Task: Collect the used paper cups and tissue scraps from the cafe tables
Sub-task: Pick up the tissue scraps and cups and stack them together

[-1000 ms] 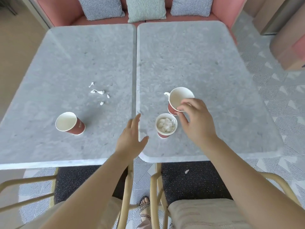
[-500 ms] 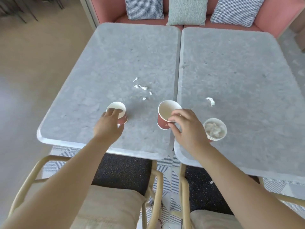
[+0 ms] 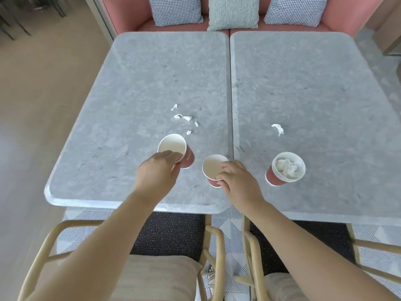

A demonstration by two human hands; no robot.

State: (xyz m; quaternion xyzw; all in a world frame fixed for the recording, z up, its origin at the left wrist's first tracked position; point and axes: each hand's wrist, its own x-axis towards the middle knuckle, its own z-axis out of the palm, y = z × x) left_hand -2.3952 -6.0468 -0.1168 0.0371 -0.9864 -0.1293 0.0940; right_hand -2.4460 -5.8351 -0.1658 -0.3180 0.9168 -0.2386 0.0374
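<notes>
My left hand grips the rim of an empty red paper cup, tilted toward me above the left table. My right hand holds a second empty red cup by its rim, near the gap between the two tables. On the right table stands a stack of red cups stuffed with crumpled tissue. Several small tissue scraps lie on the left table beyond the cups. One larger tissue scrap lies on the right table.
Two wooden chairs with beige cushions stand at the near edge, below my arms. A pink bench with checked pillows runs along the far side. Bare floor lies to the left.
My left hand reached the fallen cup on the left table and lifted it by the rim. My right hand carried its cup left from the right table, away from the tissue-filled stack.
</notes>
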